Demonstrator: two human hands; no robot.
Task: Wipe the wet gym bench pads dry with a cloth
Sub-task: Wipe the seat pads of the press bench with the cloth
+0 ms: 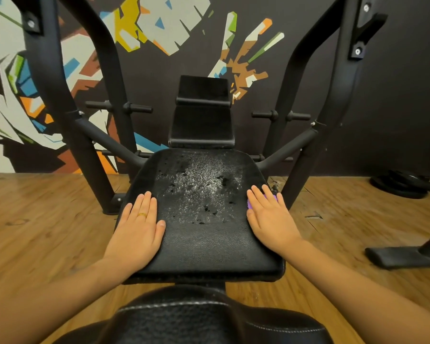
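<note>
Right hand (271, 219) fingers (258, 194) lie straight, pressing what looks like a purple cloth (250, 204) onto the right edge of the seat pad (204, 242), left hand (139, 227) flat and empty; cloth's soft and light, so I'd bunch it under the palm, that wet vinyl looks slick.

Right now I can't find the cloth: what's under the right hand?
A purple scrap of material peeks out beneath the flat right hand, at the right edge of the black textured seat pad. The hand covers the rest.
</note>
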